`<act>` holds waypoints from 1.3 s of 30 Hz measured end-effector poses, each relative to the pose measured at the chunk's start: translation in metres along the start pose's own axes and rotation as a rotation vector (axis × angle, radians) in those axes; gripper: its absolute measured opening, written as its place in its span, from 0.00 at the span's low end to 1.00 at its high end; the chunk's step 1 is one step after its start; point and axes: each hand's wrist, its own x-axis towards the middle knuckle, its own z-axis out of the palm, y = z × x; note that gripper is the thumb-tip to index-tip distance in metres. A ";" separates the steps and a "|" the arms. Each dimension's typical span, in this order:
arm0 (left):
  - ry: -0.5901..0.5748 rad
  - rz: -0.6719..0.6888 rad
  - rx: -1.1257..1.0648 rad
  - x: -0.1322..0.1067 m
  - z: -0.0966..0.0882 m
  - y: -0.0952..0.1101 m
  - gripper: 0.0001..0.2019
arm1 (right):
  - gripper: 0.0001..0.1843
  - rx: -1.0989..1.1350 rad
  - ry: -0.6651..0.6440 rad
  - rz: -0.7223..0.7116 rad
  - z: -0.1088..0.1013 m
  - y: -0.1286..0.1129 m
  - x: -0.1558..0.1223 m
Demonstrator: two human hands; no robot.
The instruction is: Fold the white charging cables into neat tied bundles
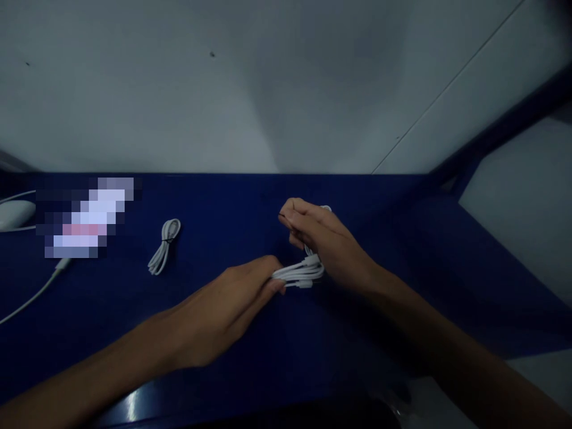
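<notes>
Over the middle of the dark blue table [232, 369], both hands work a folded white cable [300, 273]. My left hand [227, 307] pinches the left end of the cable's loops with closed fingers. My right hand [324, 241] is closed around the other part of the same cable, a loop showing above its knuckles, and it pinches a thin dark tie between thumb and forefinger. A second white cable [164, 245], bundled and bound at its middle, lies on the table to the left, apart from both hands.
A white rounded device [15, 214] lies at the far left edge, with a white cord [33, 298] running across the table near it. A blurred patch sits beside them. A pale wall [268, 89] stands close behind the table.
</notes>
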 end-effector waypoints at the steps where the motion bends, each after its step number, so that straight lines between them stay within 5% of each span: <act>1: 0.000 0.003 -0.009 0.000 0.000 0.001 0.13 | 0.18 -0.031 -0.018 -0.005 0.000 0.000 -0.001; 17: 0.005 -0.036 -0.037 -0.002 0.000 0.005 0.16 | 0.18 -0.495 -0.054 -0.153 0.004 -0.006 -0.008; 25: 0.140 -0.062 -0.243 0.002 0.001 0.009 0.14 | 0.16 -0.528 0.251 -0.392 0.011 -0.004 -0.011; 32: -0.012 -0.214 -0.534 0.002 0.002 0.012 0.17 | 0.10 -0.645 0.529 -0.871 0.027 0.014 -0.006; 39: -0.209 -0.305 -0.836 0.001 0.007 0.019 0.19 | 0.11 -0.682 0.566 -1.062 0.032 0.015 -0.006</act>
